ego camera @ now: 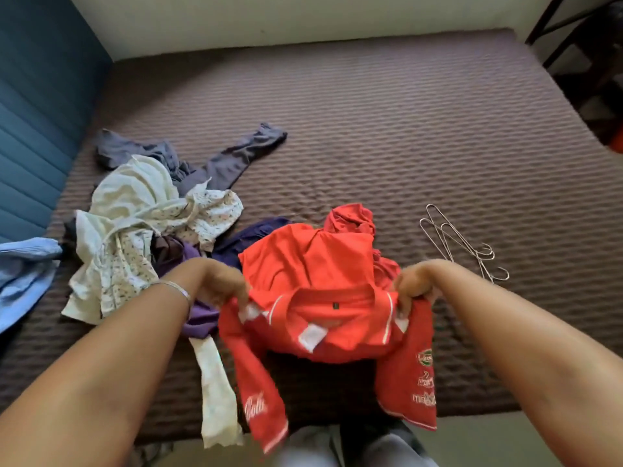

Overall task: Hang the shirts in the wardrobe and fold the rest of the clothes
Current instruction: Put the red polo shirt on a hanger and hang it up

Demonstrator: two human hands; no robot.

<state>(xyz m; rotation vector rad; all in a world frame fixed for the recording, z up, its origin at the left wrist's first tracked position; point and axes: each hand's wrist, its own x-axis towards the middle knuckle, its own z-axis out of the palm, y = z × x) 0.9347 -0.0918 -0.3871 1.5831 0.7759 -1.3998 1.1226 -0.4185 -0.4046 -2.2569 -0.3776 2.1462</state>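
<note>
A red polo shirt with white trim and printed logos hangs between my hands over the near edge of the bed. My left hand grips its left shoulder and my right hand grips its right shoulder, collar facing me. Both sleeves dangle down. The shirt's lower part rests on the mattress. A pile of clothes lies to the left: white floral garments, a grey long-sleeved piece, purple items. Several wire hangers lie on the bed to the right.
The brown quilted mattress fills the view. A blue padded headboard stands at left, with a light blue garment hanging off the bed's left edge. A dark metal frame stands at the far right.
</note>
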